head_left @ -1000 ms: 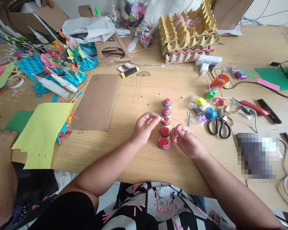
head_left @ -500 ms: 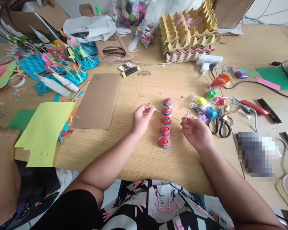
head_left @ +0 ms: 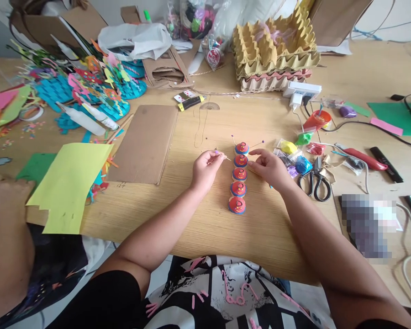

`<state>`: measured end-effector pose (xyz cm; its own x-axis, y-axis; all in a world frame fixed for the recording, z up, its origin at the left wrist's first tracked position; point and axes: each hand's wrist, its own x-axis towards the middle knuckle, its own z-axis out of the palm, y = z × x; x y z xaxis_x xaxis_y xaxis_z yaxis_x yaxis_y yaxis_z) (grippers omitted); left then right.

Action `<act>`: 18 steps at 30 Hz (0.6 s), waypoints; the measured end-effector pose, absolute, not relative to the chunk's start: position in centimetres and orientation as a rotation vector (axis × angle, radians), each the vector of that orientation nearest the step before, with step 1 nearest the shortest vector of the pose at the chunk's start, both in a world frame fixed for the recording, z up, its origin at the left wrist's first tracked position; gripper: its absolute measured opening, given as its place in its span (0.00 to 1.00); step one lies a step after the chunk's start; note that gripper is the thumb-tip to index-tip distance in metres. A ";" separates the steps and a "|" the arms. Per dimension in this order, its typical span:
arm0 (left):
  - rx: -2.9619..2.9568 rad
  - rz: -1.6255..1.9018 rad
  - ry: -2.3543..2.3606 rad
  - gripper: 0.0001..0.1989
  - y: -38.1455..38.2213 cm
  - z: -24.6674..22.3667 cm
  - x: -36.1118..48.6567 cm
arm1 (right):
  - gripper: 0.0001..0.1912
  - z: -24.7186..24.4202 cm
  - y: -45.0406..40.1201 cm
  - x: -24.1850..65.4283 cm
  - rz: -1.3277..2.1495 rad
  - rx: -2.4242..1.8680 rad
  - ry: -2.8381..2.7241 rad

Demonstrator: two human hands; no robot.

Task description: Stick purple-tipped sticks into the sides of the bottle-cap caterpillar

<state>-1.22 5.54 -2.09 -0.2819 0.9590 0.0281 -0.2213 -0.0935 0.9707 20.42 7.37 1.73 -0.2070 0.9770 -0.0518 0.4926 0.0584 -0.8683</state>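
Observation:
Several round red pieces with blue rims and small yellow faces [head_left: 239,174] stand in a column on the table. From the farthest one, two thin sticks with purple tips [head_left: 262,142] spread outward. My left hand [head_left: 204,170], left of the column, pinches a thin pale stick with a purple tip [head_left: 217,152]; its bare end points at the second piece from the far end. My right hand [head_left: 269,168] is at the right side of that same piece, fingertips close to it or touching. Its fingers are bent together, and what they hold, if anything, is hidden.
Black-handled scissors [head_left: 315,182], clay packets [head_left: 289,146] and an orange cup [head_left: 317,119] lie to the right. A cardboard sheet [head_left: 144,144] and yellow paper [head_left: 70,187] are left. Egg trays [head_left: 274,52] stand behind. Another person's arm [head_left: 8,242] is at far left.
My right hand has moved in to the column from the right, and the stick at its fingertips no longer shows. My left hand still pinches its stick. The view has shifted slightly.

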 end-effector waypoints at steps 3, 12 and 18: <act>0.856 1.576 1.197 0.14 5.1 -1.1 -1.2 | 0.22 1.1 7.9 20.3 1.133 -1.427 -1.776; 0.898 1.507 1.258 0.08 7.3 -1.8 -0.2 | 0.27 0.6 7.8 20.0 1.070 -1.423 -1.921; 1.067 1.504 1.267 0.08 7.8 -2.8 0.1 | 0.26 -0.1 8.0 20.0 1.029 -1.410 -1.953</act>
